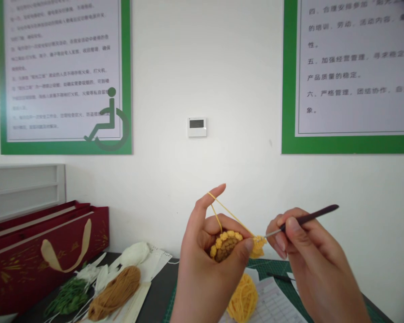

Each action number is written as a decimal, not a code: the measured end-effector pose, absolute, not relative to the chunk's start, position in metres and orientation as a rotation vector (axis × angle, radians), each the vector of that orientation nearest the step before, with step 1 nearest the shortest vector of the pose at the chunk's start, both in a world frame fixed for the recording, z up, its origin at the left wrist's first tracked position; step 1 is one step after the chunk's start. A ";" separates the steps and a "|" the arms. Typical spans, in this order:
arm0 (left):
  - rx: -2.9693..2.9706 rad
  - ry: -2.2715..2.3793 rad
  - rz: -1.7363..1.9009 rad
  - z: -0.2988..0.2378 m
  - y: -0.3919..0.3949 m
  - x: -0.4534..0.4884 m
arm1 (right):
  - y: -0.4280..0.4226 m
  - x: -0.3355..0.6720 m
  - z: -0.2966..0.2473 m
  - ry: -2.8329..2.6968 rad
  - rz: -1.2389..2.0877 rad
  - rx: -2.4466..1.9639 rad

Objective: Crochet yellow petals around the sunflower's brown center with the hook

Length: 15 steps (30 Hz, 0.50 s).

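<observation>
My left hand (205,260) is raised in front of the wall and pinches a small crochet piece (226,244), brown in the middle with a yellow bobbled edge. A yellow yarn strand (227,211) loops over its raised index finger. My right hand (306,255) is closed on a dark-handled crochet hook (306,219); the metal tip meets the yellow edge of the piece. A yellow yarn ball (243,299) lies on the table below both hands.
A green cutting mat (272,268) and a printed sheet (276,305) lie under the hands. To the left are a mustard yarn skein (116,291), green yarn (69,297), white yarn (134,253) and a red gift bag (43,251). Posters hang on the white wall.
</observation>
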State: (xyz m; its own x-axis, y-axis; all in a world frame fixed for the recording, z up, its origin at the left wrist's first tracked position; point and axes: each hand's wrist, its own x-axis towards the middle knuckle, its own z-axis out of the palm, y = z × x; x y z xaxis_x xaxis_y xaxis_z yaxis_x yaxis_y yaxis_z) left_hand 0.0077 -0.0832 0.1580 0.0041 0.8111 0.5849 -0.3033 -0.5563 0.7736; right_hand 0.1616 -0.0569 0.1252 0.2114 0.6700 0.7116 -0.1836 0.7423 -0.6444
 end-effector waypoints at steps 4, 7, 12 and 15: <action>1.411 0.540 1.661 0.159 -0.084 0.006 | -0.059 0.159 0.130 -1.183 0.740 -0.426; 1.416 0.546 1.630 0.158 -0.084 0.006 | -0.060 0.155 0.132 -1.186 0.922 -0.407; 1.424 0.545 1.622 0.158 -0.084 0.008 | -0.057 0.148 0.129 -1.181 1.112 -0.344; 1.402 0.549 1.651 0.159 -0.085 0.008 | -0.056 0.145 0.128 -1.177 1.032 -0.316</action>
